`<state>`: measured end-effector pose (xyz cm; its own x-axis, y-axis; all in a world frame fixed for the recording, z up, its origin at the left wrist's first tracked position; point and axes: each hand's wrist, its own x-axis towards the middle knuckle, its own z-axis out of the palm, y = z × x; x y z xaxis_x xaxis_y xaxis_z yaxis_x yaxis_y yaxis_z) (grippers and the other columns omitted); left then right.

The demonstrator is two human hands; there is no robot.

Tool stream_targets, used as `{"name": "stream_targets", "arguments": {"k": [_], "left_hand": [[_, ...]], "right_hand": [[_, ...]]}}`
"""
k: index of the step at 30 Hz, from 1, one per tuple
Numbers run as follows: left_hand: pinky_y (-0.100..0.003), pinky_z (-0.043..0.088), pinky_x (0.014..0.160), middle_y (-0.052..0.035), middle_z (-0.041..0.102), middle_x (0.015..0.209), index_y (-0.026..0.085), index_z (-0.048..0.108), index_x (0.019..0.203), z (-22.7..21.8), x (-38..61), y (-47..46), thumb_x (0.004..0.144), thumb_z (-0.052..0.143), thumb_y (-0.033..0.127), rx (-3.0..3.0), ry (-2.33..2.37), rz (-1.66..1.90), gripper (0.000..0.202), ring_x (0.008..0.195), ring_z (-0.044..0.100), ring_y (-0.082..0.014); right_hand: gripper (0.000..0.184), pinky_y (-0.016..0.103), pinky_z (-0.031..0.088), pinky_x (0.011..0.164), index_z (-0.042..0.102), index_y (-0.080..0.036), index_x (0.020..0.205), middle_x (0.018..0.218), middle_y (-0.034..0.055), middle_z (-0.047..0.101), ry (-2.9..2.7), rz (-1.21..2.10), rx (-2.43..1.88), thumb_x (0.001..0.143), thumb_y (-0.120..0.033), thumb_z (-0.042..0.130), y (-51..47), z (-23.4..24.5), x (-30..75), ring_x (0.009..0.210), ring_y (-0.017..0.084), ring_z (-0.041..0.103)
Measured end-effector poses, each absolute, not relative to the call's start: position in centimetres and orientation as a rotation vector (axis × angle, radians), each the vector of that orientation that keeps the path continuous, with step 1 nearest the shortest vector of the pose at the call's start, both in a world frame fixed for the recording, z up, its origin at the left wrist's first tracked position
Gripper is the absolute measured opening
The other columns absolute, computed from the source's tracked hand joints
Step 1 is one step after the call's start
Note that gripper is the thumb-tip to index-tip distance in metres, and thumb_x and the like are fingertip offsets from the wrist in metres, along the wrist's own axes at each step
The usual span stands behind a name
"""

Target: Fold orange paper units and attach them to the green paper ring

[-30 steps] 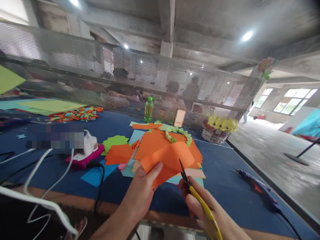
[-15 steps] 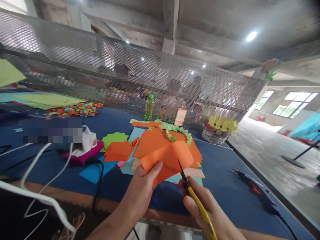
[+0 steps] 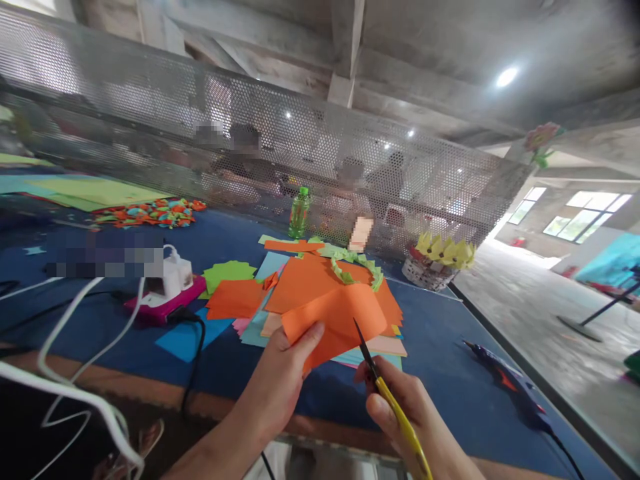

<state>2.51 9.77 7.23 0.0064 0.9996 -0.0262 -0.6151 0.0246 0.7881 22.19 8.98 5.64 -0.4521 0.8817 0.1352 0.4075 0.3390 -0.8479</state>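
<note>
My left hand [image 3: 289, 368] has the orange sheet [image 3: 333, 319] pinched, thumb on top, and that sheet bends up in a curve to the right of my thumb! Over in my right hand [image 3: 403, 403], fingers are wrapped around the scissors [image 3: 404, 427], yellow handle in the palm, dark blades angled up and away from my knuckles. The blades overlap the right part of the sheet; whether they bite into it, I can't tell. Just beyond both grips sits the paper stack [image 3: 305, 280], orange on top, with a zigzag green strip [image 3: 375, 273] curling over it. Farther past that, the green bottle [image 3: 299, 217] stands upright. Left of my left hand: smaller orange paper [image 3: 233, 299] and, well off, the pink power strip [image 3: 186, 299]. Out to the right of my scissors hand, the glue gun [image 3: 510, 383] lies on the blue tabletop [image 3: 440, 353], and beyond it, the yellow-pointed basket [image 3: 430, 272]!
</note>
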Motion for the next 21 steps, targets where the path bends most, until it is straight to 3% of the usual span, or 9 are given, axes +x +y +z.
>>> {"name": "stream_targets", "arguments": {"k": [6, 14, 21], "left_hand": [[-0.036, 0.054, 0.097, -0.0065, 0.073, 0.122, 0.022, 0.069, 0.12, 7.46, 2.45, 9.62, 0.075, 0.081, 0.038, 0.659, 0.725, 1.427, 0.049, 0.121, 0.063, -0.0316], [-0.036, 0.056, 0.093, -0.0061, 0.074, 0.12, 0.022, 0.069, 0.12, 7.7, 2.48, 9.44, 0.07, 0.084, 0.039, 0.63, 0.763, 1.432, 0.055, 0.12, 0.064, -0.0321], [-0.033, 0.057, 0.09, -0.0034, 0.074, 0.121, 0.026, 0.071, 0.118, 7.58, 2.49, 9.38, 0.073, 0.083, 0.039, 0.644, 0.774, 1.435, 0.049, 0.119, 0.065, -0.0304]], "right_hand": [[0.061, 0.025, 0.021, 0.05, 0.055, -0.018, 0.095, 0.066, -0.0057, 0.038, -2.057, 1.013, -1.105, 0.086, -0.078, 0.046, 8.91, 5.66, 22.38, 0.056, 0.01, 0.03], [0.049, 0.025, 0.03, 0.054, 0.055, -0.021, 0.094, 0.069, -0.0034, 0.042, -2.125, 0.884, -1.037, 0.093, -0.069, 0.044, 8.6, 6.29, 22.42, 0.062, 0.013, 0.036], [0.061, 0.025, 0.024, 0.052, 0.055, -0.019, 0.096, 0.068, -0.005, 0.039, -2.108, 0.937, -1.052, 0.089, -0.078, 0.041, 8.93, 5.55, 22.58, 0.059, 0.011, 0.032]]}}
